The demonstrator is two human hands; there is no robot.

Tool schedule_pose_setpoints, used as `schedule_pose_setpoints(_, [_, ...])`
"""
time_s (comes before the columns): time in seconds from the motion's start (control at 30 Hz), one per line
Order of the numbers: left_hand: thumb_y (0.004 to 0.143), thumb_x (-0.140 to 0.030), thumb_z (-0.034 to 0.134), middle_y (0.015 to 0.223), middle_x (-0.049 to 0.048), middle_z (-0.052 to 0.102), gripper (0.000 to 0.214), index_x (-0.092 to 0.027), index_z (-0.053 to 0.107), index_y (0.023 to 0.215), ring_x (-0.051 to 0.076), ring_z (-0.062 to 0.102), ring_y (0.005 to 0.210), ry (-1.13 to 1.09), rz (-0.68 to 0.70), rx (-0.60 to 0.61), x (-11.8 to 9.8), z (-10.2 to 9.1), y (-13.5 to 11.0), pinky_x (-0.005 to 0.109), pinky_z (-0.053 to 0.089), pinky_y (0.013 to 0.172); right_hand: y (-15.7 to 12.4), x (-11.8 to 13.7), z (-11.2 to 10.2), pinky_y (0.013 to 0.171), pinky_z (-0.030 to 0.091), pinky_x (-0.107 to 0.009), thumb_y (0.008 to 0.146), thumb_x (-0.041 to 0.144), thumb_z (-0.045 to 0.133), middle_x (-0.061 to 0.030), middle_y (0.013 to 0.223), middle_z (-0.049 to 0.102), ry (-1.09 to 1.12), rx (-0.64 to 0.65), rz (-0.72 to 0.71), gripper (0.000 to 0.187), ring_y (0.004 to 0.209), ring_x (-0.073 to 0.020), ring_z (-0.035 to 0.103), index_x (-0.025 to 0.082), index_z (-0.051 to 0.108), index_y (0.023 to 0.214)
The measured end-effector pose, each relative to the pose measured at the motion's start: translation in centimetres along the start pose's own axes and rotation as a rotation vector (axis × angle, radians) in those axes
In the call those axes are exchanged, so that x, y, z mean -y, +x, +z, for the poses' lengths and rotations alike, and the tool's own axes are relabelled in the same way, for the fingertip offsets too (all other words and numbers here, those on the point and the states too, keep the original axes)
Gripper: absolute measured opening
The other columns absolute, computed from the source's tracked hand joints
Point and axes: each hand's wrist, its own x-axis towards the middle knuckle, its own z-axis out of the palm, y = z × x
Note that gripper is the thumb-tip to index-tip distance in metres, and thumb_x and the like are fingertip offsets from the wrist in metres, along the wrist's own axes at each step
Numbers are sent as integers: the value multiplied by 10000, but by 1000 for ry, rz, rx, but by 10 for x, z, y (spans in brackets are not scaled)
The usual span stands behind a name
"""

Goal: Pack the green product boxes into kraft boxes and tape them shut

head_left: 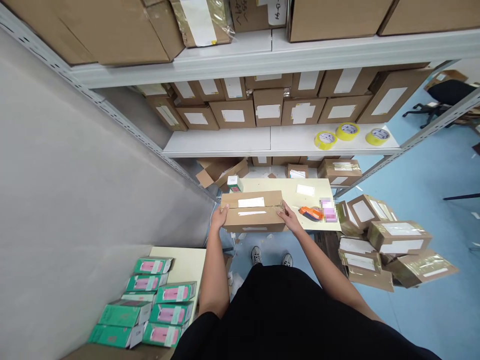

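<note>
A long brown cardboard box (253, 212) with white labels and tape along its seam lies on the near edge of a pale yellow table (296, 200). My left hand (219, 216) grips its left end, fingers wrapped round the corner. My right hand (288, 214) presses against its right end, fingers curled on the top edge. An orange tape dispenser (310, 213) and a pink blurred item (329, 210) lie just right of my right hand. A small green box (234, 183) stands behind the cardboard box.
Grey shelving holds labelled cartons (268, 106) and three yellow tape rolls (348, 131). Taped cartons (390, 242) are piled on the floor at right. Green and pink boxes (150, 307) are stacked on a second table at lower left. A grey wall stands on the left.
</note>
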Motion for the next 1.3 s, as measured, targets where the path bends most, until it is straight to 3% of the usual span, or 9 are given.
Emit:
schedule_pose_setpoints(0.2, [1030, -507, 522, 1309, 144, 741, 485, -172, 665, 1350, 319, 682, 1228, -27, 19, -22, -30, 6, 2, 402, 516, 1046, 17, 20, -18, 1300, 282, -461, 811, 563, 775, -6, 1640, 468, -13, -21, -47, 924, 1540, -289, 407, 310, 420, 1626])
schedule_pose_setpoints(0.37, [1029, -518, 512, 1341, 144, 725, 497, -165, 652, 1349, 303, 672, 1243, -20, 51, -41, -48, 17, 14, 379, 508, 1049, 32, 23, -31, 1284, 316, -442, 809, 553, 776, -5, 1640, 469, -18, -31, -21, 921, 1530, -285, 421, 312, 421, 1625])
schedule_pose_setpoints(0.53, [1037, -480, 496, 1341, 185, 718, 487, -126, 656, 1330, 322, 660, 1271, 32, -8, 36, -41, 48, 4, 391, 494, 1061, 41, 13, -43, 1303, 264, -428, 800, 515, 769, -7, 1655, 445, -38, -52, -52, 894, 1545, -270, 398, 299, 452, 1608])
schedule_pose_setpoints(0.67, [1050, -503, 449, 1329, 191, 722, 514, -141, 635, 1365, 323, 667, 1270, 44, -46, 16, -35, 76, -7, 392, 501, 1048, 38, -6, -58, 1295, 276, -450, 774, 538, 775, -6, 1638, 475, -32, -61, -11, 917, 1533, -269, 413, 313, 454, 1603])
schedule_pose_setpoints(0.87, [1015, -525, 521, 1321, 175, 730, 490, -169, 666, 1319, 324, 676, 1252, 62, -57, 28, -34, 71, 13, 391, 504, 1051, 29, -37, -51, 1265, 333, -435, 774, 634, 750, -27, 1620, 505, 12, -30, 18, 964, 1500, -250, 461, 295, 424, 1615])
schedule_pose_setpoints(1.0, [1009, -564, 504, 1305, 203, 729, 563, -145, 637, 1360, 346, 669, 1255, 96, -65, -24, -28, 69, 20, 423, 498, 1062, 29, -44, -47, 1291, 276, -442, 797, 658, 725, -39, 1637, 481, -104, -100, 38, 916, 1529, -266, 421, 285, 464, 1592])
schedule_pose_setpoints(1.07, [1005, -572, 498, 1304, 216, 725, 585, -138, 627, 1374, 363, 663, 1259, 113, -74, -25, -26, 72, 21, 436, 497, 1060, 30, -44, -59, 1307, 229, -456, 834, 646, 687, -53, 1638, 479, -184, -192, 9, 846, 1553, -279, 377, 275, 497, 1569])
schedule_pose_setpoints(1.17, [1005, -568, 485, 1324, 229, 709, 593, -136, 608, 1393, 382, 659, 1259, 155, -96, -20, -27, 75, 22, 452, 492, 1059, 31, -45, -95, 1308, 223, -468, 880, 565, 615, -94, 1618, 501, -311, -332, -67, 760, 1535, -298, 395, 223, 517, 1552])
schedule_pose_setpoints(1.3, [1009, -582, 462, 1303, 253, 707, 631, -110, 568, 1415, 391, 656, 1253, 214, -79, -32, -28, 79, 25, 465, 489, 1051, 38, -55, -155, 1234, 361, -486, 810, 433, 607, -165, 1435, 653, -567, -419, 38, 675, 1410, -355, 522, 134, 638, 1415])
